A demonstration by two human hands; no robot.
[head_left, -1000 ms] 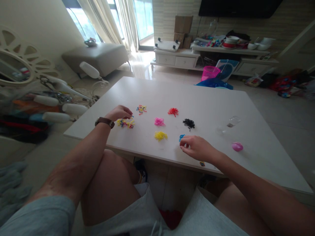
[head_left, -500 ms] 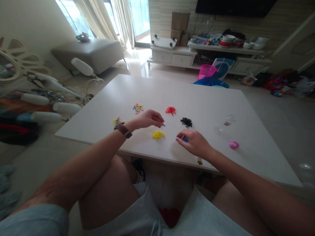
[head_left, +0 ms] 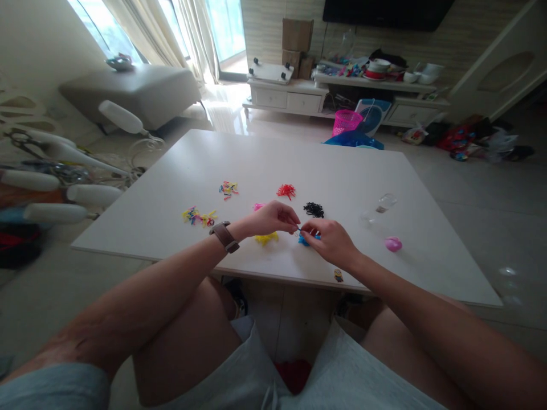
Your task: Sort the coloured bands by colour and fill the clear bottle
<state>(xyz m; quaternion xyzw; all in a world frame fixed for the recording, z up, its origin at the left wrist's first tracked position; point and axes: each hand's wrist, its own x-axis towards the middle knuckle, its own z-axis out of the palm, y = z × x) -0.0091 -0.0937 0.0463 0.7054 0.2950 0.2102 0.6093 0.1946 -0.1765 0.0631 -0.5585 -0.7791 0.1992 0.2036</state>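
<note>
My left hand [head_left: 280,218], with a brown watch on its wrist, is closed in a pinch over the middle of the white table [head_left: 239,162]. Between its fingertips and those of my right hand [head_left: 330,239] is a small blue band [head_left: 299,229], gripped from both sides. Partly under my right hand lies a blue pile [head_left: 308,239] of small pieces. A yellow pile [head_left: 267,238] sits below my left hand, and a pink pile [head_left: 258,206] is mostly hidden behind it. Beyond them are a red pile [head_left: 286,191] and a black pile [head_left: 314,209].
Mixed-colour pieces [head_left: 199,217] lie at the left, with another mixed group [head_left: 228,189] behind. To the right are a clear bottle [head_left: 386,203] and a pink lump [head_left: 393,244]. A small cartoon figure [head_left: 338,275] lies by the near edge. White lamp arms [head_left: 122,117] stand left.
My hands have come together; my right hand rose from the blue pile to meet the band at my left fingertips. The view has shifted right, and the pink pile now shows.
</note>
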